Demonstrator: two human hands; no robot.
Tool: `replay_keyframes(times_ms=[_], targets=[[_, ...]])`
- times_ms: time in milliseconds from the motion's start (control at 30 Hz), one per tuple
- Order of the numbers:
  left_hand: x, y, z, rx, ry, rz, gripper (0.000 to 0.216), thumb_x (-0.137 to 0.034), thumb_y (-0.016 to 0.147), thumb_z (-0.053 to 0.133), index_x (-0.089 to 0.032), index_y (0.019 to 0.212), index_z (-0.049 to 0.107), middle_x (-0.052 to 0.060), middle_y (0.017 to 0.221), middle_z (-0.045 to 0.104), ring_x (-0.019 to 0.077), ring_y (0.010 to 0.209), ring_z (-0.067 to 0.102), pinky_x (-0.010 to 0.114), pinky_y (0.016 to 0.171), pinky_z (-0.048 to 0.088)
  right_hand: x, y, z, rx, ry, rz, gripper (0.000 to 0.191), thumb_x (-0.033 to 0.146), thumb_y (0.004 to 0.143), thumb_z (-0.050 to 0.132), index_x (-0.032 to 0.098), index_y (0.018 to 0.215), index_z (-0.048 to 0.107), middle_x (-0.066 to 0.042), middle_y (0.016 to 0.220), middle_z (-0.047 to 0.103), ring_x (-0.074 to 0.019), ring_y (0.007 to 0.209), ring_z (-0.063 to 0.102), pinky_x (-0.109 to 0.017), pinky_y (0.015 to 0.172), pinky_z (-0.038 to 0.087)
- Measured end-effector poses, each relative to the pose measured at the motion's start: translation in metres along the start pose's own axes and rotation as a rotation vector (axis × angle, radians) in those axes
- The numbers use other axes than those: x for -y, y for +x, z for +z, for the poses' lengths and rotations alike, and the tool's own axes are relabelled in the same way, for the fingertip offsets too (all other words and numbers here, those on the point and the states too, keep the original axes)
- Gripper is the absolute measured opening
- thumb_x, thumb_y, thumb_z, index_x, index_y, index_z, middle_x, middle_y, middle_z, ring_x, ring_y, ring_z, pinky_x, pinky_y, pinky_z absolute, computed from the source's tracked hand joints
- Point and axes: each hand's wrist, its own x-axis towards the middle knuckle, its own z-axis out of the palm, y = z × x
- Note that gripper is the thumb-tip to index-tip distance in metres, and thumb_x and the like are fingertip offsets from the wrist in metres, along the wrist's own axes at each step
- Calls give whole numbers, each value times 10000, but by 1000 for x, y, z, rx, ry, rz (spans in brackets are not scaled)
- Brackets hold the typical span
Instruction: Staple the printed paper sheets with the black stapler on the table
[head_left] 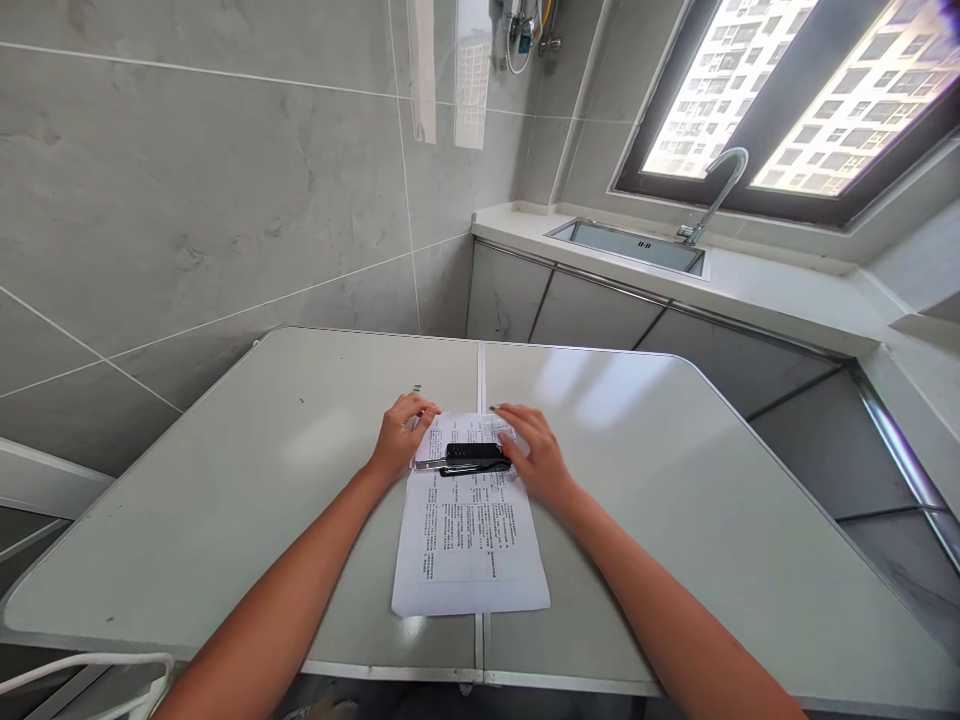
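A printed sheet of paper (469, 560) lies lengthwise on the table, with a crease across its upper part. Across that part rests a screwdriver (477, 453), its black handle to the right and its thin metal shaft to the left; a dark shape, perhaps its shadow, shows just below. My left hand (403, 437) grips the sheet's far left edge with bent fingers, near the shaft's tip. At the far right corner, my right hand (538, 458) holds the paper, its thumb beside the handle's end. The undersides of both hands are hidden.
The pale table (210, 510) has a metal seam down its middle. Grey tiled wall (225, 180) rises on the left. Beyond the table runs a counter (787, 290) with a sink (630, 245) and a faucet (720, 195). A white chair frame (112, 660) sits at lower left.
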Motion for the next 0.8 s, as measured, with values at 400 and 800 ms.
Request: replay_keyframes(times_ms=[400, 800], targets=[[53, 10, -9, 181, 510, 19, 421, -280, 974, 511, -233, 1372, 635, 123, 1551, 500, 336, 1442, 417, 511, 1210, 262, -110, -5, -50, -56, -8, 697, 389, 388, 801, 580, 230, 1074, 807, -62, 934, 749, -207, 803, 615, -350, 779, 491], [49, 10, -9, 114, 618, -9, 428, -171, 958, 431, -196, 1317, 662, 153, 1323, 660, 345, 1226, 573, 509, 1077, 379, -111, -5, -38, -45, -201, 544, 389, 297, 819, 518, 251, 1099, 784, -72, 1203, 693, -260, 1004, 543, -458, 971, 457]])
